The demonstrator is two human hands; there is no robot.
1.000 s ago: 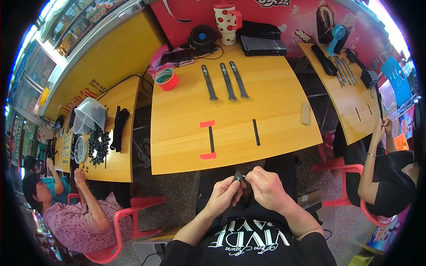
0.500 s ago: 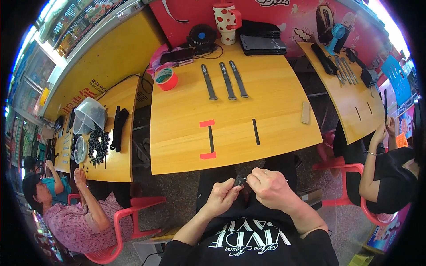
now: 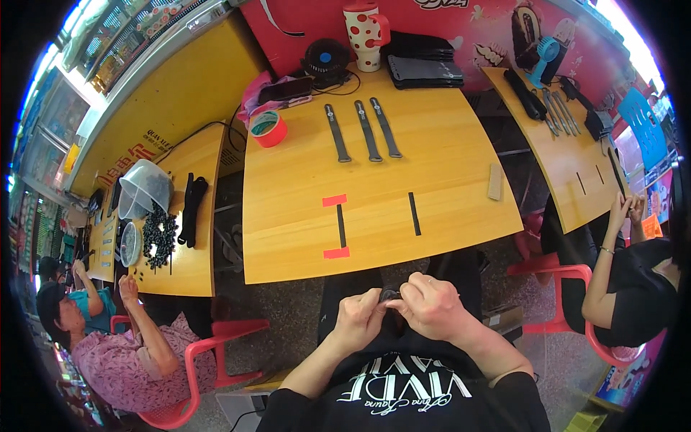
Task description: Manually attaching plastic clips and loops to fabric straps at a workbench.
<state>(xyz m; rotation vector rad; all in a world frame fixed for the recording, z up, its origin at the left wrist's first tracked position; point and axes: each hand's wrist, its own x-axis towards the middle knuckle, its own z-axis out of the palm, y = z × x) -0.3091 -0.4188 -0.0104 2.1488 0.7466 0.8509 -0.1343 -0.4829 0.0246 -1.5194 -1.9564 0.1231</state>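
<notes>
Close to my lap, past the table's front edge, both hands meet at a small dark piece [image 3: 389, 294]. My left hand [image 3: 359, 319] is closed on its left side, with the thumb pressed along it. My right hand [image 3: 434, 307] pinches the other side between thumb and bent fingers. Fingers cover most of the piece, so its kind cannot be made out. On the wooden table [image 3: 288, 237] ahead lie three dark grey straps [image 3: 367, 131], each with a wider lower end. Nearer me are a black strip [image 3: 341, 227] with red tape at both ends and another black strip [image 3: 414, 214].
A red tape roll [image 3: 268, 129], a phone [image 3: 286, 90], a black fan [image 3: 325, 60], a spotted cup [image 3: 365, 36] and stacked black pouches [image 3: 425, 68] stand at the back. Co-workers sit at side tables, left and right. Small black parts [image 3: 160, 234] are heaped on the left table.
My right thumb has come down onto the dark piece, and the hands are closer together. A thin light rod by my right hand no longer shows.
</notes>
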